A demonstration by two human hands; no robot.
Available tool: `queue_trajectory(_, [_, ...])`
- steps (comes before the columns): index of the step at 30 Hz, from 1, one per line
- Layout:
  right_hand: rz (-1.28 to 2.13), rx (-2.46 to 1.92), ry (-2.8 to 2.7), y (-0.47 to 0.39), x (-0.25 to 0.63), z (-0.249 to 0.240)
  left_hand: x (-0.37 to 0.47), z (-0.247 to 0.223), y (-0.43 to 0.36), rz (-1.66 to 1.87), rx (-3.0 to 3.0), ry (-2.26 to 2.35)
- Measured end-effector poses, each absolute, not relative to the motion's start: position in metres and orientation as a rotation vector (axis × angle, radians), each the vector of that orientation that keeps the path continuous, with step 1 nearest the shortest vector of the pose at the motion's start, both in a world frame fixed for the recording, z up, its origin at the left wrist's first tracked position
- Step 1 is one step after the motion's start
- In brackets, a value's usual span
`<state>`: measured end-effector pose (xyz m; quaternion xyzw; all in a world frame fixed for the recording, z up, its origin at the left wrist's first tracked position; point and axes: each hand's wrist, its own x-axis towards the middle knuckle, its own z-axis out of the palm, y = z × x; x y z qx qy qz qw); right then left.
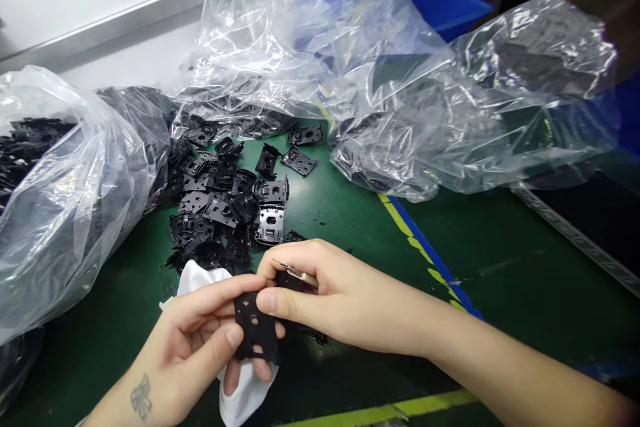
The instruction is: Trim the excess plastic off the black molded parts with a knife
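A flat black plastic part (256,330) with several holes is held between both hands. My left hand (200,333) grips its left edge, thumb in front and fingers behind. The thumb and index finger of my right hand (305,293) close on its upper right corner. Tucked in the right fingers is a slim metal tool (300,275) with a pointed tip, its kind unclear. A white cloth (247,397) lies under and behind my left hand. Beyond the hands spreads a pile of similar black plastic parts (220,197). More dark parts sit partly hidden beneath my right hand.
A clear plastic bag (85,200) with black parts bulges at the left. Another large clear bag (390,100) sprawls across the back and right. Blue bins (445,3) stand behind it. Yellow and blue tape (425,253) marks the green table surface (510,267).
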<state>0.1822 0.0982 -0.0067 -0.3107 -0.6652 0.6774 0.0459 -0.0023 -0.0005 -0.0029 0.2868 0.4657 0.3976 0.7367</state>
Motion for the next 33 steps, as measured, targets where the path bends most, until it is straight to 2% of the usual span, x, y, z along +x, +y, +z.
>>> queue_trajectory(8, [2.09,-0.989,-1.896,0.102,0.181,-0.009,-0.007,0.001,0.0,0.878,0.615,0.97])
queue_trajectory(18, [1.576,-1.162,-1.764,0.108,0.192,0.0,-0.011,0.005,-0.004,0.85,0.719,1.114])
queue_trajectory(26, [2.316,-0.809,-1.334,0.099,0.187,-0.003,-0.009,0.0,-0.002,0.831,0.873,1.125])
queue_trajectory(33, [2.328,-0.897,-1.395,0.095,0.181,0.0,-0.005,-0.005,-0.004,0.847,0.807,1.238])
